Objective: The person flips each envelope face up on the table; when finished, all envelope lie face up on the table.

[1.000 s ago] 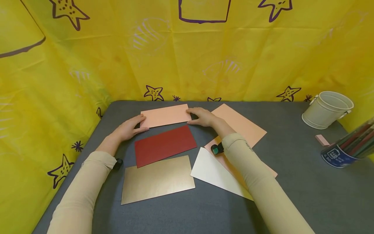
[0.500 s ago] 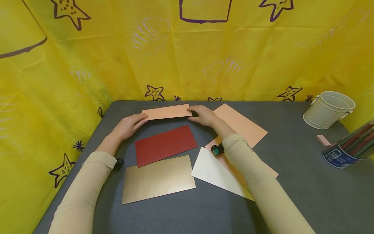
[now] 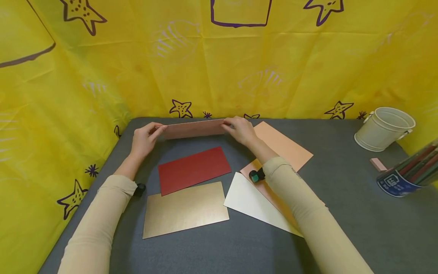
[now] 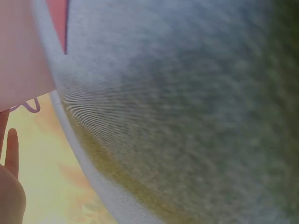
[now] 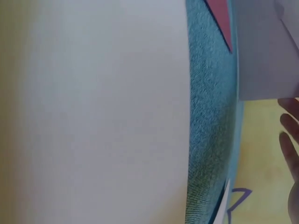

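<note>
Near the far edge of the table, a peach-pink card [image 3: 195, 128] is held up on edge between both hands. My left hand [image 3: 143, 140] pinches its left end between thumb and fingers; my right hand [image 3: 241, 131] pinches its right end. In the left wrist view part of the card [image 4: 21, 56] shows above the fingers of the left hand [image 4: 10, 186]. The right wrist view has the card [image 5: 266, 56] at the upper right, above the fingers of the right hand [image 5: 292, 140]. Just in front of it lies a red card [image 3: 195, 171], overlapping a gold card [image 3: 186, 211].
Peach sheets [image 3: 282, 146] and a white sheet [image 3: 256, 201] lie partly under the right forearm. Further right stand a cream bucket [image 3: 383, 129] and a blue-labelled can of pencils [image 3: 397, 184], with a pink eraser [image 3: 378, 164] between. A yellow patterned cloth [image 3: 219, 68] hangs behind the table.
The peach-pink card has tipped from lying flat to standing on edge, its shaded near side now showing. Both hands have risen with it and now pinch its ends.
</note>
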### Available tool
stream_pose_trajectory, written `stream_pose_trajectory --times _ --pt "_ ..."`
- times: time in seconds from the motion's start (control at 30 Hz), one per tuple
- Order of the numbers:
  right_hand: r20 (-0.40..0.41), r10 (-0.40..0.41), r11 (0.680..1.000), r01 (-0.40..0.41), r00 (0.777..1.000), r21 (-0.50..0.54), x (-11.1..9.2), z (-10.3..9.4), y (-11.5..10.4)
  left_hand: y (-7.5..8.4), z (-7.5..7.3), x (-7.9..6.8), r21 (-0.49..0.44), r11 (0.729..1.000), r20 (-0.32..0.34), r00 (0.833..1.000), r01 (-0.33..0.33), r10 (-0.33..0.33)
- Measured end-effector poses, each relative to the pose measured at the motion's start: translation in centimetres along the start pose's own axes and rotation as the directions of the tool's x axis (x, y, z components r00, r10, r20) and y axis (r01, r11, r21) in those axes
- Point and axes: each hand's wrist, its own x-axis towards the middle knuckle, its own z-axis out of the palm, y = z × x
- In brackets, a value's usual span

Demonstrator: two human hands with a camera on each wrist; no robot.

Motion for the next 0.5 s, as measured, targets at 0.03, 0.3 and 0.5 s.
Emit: stream_pose_trajectory --times 0.03,0.3,0.5 --pt "-0.012 -0.008 1.0 0.008 1.0 0.005 -0.01 -0.01 -0.06 0.04 -0.01 0.08 -0.024 1.0 -0.024 1.0 0.014 -0.014" --pt "0.012 -0.035 0.994 0.033 0.999 0.106 -0.03 -0.11 -0.51 0.25 -0.1 0.28 -0.154 0.98 -0.069 0.988 0.128 -0.14" --pt "0.063 -0.024 0.988 0.014 0.998 0.152 -0.18 0.09 -0.18 -0.26 -0.5 0.0 -0.103 0.966 0.095 0.969 0.238 -0.229"
